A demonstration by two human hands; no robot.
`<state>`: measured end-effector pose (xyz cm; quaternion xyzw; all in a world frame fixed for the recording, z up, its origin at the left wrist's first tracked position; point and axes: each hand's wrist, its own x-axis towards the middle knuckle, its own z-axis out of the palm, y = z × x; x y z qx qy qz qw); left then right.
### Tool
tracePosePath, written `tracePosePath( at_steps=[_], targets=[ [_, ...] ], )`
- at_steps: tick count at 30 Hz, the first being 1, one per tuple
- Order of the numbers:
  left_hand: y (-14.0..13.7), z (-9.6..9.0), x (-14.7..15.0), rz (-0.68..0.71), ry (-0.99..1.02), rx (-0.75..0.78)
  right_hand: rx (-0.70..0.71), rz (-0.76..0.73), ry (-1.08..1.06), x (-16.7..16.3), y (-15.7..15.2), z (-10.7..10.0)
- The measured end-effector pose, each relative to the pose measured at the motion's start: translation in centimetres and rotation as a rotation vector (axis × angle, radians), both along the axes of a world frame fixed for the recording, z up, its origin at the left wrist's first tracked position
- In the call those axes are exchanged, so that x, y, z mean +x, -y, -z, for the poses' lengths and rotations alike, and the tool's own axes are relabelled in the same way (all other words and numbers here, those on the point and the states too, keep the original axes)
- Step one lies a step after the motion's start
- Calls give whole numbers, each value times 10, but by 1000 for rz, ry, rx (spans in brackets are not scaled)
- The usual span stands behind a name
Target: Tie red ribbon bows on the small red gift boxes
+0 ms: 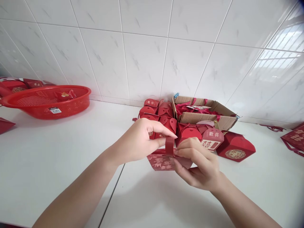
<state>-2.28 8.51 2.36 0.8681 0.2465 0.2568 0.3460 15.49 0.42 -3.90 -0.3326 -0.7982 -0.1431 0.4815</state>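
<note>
A small red paper gift box (160,162) with pale lettering is held over the white table, directly in front of me. From its top rises a loop of red ribbon (169,147). My left hand (140,139) has its thumb and forefinger closed around this loop. On the box's right side, my right hand (199,161) grips the box near the foot of the ribbon, fingers bent. The box's right part is partly covered by those fingers. Just behind stand several red gift boxes (167,110), close together.
A cardboard carton (204,118) full of red ribbons (182,108) stands by the tiled wall. More finished-looking boxes (236,147) sit right of my hands. At left is a red plastic basket (54,106) with a small packet (65,95). Another box (294,137) lies far right.
</note>
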Motion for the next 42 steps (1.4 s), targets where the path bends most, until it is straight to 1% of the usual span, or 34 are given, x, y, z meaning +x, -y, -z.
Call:
tracePosePath(
  at_steps=[2, 4, 9, 13, 19, 23, 27, 31, 34, 38, 42],
  targets=[
    [1, -1, 3, 38, -1, -132, 6, 17, 5, -1, 1, -1],
    [2, -2, 4, 66, -3, -189, 6, 22, -8, -1, 1, -2],
    [4, -6, 1, 47, 24, -208, -7, 16, -30, 0, 3, -2],
    [3, -7, -3, 114, 36, -222, -6, 17, -35, -1, 3, -2],
    [3, -8, -5, 226, 32, -145, 21, 12, -86, -2, 1, -4],
    [3, -7, -6, 270, 43, -152, -20, 49, -128, 0, 1, -2],
    [2, -2, -2, 248, 76, -129, -43, 109, -150, 2, 1, -1],
    [3, 3, 2, 213, 127, -77, -62, 110, -164, 4, 2, -5],
    [5, 4, 4, 195, 156, -48, -86, 110, -189, 4, 3, -8],
    [6, 3, 4, 199, 163, -35, -151, 100, -234, 4, 5, -10],
    [4, 4, 2, 213, 167, 32, -242, 67, -301, 4, 7, -11]
  ],
)
